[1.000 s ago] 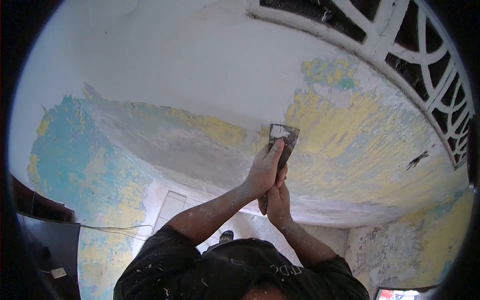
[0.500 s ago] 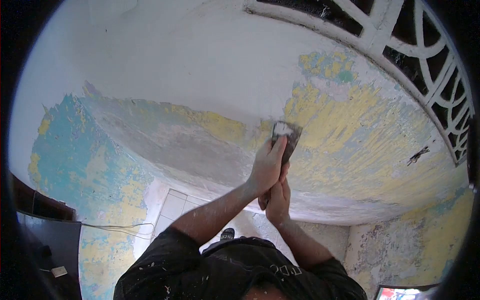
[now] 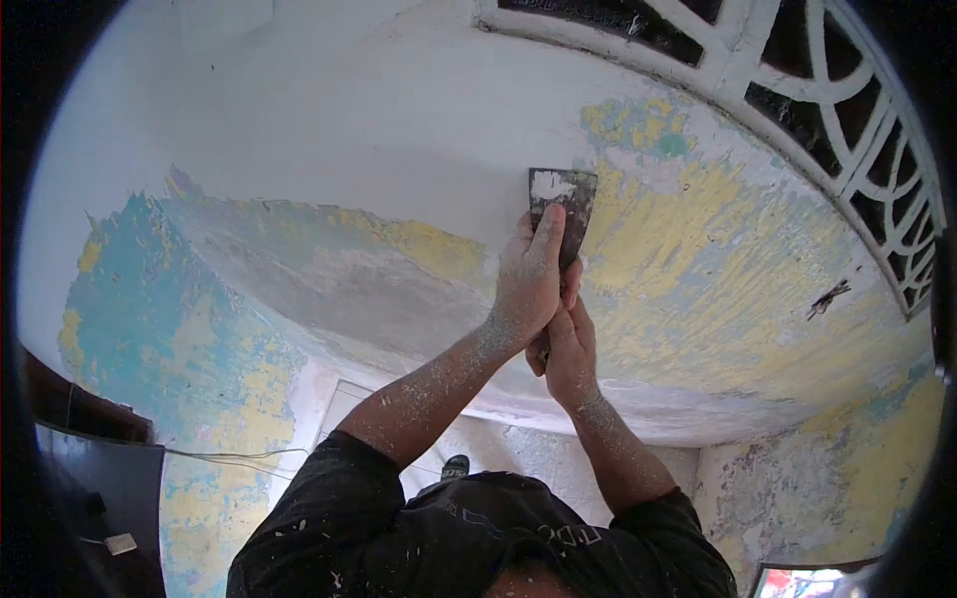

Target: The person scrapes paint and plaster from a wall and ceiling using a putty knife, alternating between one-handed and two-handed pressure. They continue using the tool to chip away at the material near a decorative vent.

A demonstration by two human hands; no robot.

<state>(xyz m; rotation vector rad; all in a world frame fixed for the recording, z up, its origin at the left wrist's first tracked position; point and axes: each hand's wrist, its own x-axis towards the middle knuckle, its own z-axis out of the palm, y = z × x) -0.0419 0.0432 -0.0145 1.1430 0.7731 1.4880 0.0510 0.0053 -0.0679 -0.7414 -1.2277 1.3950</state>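
My left hand (image 3: 528, 277) is closed around the lower blade of a wide scraper (image 3: 576, 217), its thumb laid up along the metal. Lower down, my right hand (image 3: 570, 354) wraps the handle, which shows only in part between the fingers. White residue sticks to the blade's upper end. That end lies against the wall (image 3: 419, 130), at the border between white paint and a scraped area of yellow patches (image 3: 688, 219). Pale flecks of dust cover both forearms.
A white lattice vent (image 3: 743, 50) is set in the wall at upper right. Dark hooks or wires (image 3: 827, 299) stick out below it. A dark cabinet (image 3: 100, 498) with a cable stands at lower left. A lit screen (image 3: 812, 581) shows at lower right; floor tiles (image 3: 344, 404) lie below.
Both hands and the scraper have moved up the wall. White paint beside the yellow area has come off along the blade's path, and more flecks show on the forearms.
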